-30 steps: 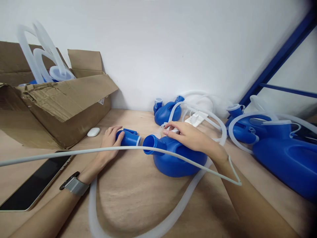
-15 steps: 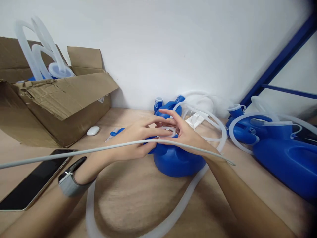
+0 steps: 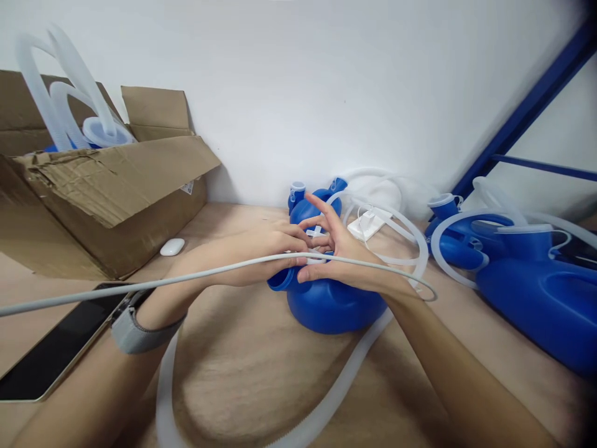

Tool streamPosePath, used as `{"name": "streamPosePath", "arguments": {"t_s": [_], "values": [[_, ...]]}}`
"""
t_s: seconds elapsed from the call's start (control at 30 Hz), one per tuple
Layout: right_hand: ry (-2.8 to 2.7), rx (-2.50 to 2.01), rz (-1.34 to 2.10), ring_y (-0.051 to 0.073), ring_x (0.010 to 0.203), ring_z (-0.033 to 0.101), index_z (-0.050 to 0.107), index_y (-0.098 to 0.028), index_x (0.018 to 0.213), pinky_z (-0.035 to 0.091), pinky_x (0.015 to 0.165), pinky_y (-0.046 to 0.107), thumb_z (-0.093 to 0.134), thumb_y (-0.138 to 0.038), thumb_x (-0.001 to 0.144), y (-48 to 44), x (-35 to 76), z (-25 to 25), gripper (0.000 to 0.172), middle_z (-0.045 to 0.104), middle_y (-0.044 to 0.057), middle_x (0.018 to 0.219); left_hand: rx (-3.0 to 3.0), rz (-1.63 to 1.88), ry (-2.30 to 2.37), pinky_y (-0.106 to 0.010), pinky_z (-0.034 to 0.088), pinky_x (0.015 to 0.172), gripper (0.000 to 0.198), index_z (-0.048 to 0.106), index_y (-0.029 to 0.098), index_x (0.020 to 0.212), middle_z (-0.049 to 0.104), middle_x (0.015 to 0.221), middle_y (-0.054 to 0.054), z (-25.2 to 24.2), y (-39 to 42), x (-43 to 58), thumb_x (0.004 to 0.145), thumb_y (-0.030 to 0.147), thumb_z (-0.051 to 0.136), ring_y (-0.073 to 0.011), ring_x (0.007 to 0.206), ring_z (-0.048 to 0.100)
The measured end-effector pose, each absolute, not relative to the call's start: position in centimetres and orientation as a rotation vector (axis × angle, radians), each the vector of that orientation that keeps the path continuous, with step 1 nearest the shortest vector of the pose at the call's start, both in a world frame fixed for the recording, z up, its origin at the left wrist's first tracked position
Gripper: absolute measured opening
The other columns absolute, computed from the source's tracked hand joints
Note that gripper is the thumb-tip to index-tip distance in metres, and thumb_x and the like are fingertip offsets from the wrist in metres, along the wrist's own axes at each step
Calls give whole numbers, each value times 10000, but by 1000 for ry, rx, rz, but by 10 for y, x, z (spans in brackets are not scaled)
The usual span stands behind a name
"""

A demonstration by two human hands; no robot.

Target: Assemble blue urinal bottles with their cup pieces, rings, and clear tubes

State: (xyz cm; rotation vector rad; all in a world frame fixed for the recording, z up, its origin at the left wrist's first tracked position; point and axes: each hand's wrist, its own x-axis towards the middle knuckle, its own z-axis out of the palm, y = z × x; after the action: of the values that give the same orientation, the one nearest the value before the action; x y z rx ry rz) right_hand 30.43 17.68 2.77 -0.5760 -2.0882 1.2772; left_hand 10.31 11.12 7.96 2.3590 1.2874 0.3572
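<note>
Item: one squat, rounded blue plastic container [image 3: 336,308] with a short open neck [image 3: 280,280], resting on the pale wood-grained table [image 3: 233,367] in front of the person, neck pointing left. Item: one small translucent white plastic fitting [image 3: 317,231], just above the container's top, between the hands, mostly covered by fingers. Change noted: a second ago the left hand [image 3: 280,242] lay on a loose blue cylinder to the left; it has since crossed to the container and joined the right hand [image 3: 338,249] at the fitting, so both hands now attend to one small part. Left hand: fingers bent around the fitting's near side; whether they grip it cannot be told. Right hand: index finger raised, thumb well apart from it, other fingers curled at the fitting, grip likewise uncertain. The cylinder (in plain sight a second ago) is now hidden, seemingly behind the left hand and forearm. Also listed, apparently left in place: one translucent white corrugated hose [image 3: 321,417], looped across the near table; one open brown cardboard box [image 3: 130,180] at left.
</note>
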Motion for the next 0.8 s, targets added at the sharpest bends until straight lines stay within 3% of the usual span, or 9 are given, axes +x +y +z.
{"name": "streamPosePath", "arguments": {"t_s": [0.13,0.27,0.37,0.5,0.6,0.8], "values": [[-2366,-596,1057,266,1125,692,91,-322,1669,593,949,405,921,-448,660,179,312,32,1312,473,140,1510,2344,414,1386,-171,511,1280,501,744,240,1067,639,1350,0,86,108,90,848,568,435,-11,1307,596],[-2661,-649,621,315,1256,614,224,-324,1664,512,1052,451,842,-586,737,183,325,38,1144,592,79,1431,2245,379,1537,-118,538,1168,398,754,276,1020,564,1449,72,99,101,83,846,507,481,0,1286,605],[-2745,-775,479,332,1326,562,279,-327,1650,458,1105,474,784,-675,762,189,335,42,1079,546,45,1503,2261,320,1534,-66,537,1045,459,756,229,1017,585,1428,43,105,97,82,838,546,476,-2,1267,607],[-2841,-936,471,344,1284,583,429,-279,1586,473,1073,491,679,-792,785,197,342,41,983,584,59,1464,2346,185,1432,-22,479,996,562,744,179,1055,579,1436,-8,107,95,82,864,582,401,34,1260,585],[-2816,-957,432,334,1309,564,559,-242,1485,442,1114,484,638,-786,826,200,340,38,858,588,63,1461,2350,153,1389,0,434,1000,510,753,205,1011,577,1430,32,104,96,84,878,546,398,65,1269,559],[-2772,-993,422,326,1313,567,577,-246,1467,445,1117,477,646,-749,842,198,336,36,806,586,49,1465,2180,120,1506,13,371,891,449,705,187,1008,590,1371,60,97,101,89,847,542,480,99,1092,538]]}}
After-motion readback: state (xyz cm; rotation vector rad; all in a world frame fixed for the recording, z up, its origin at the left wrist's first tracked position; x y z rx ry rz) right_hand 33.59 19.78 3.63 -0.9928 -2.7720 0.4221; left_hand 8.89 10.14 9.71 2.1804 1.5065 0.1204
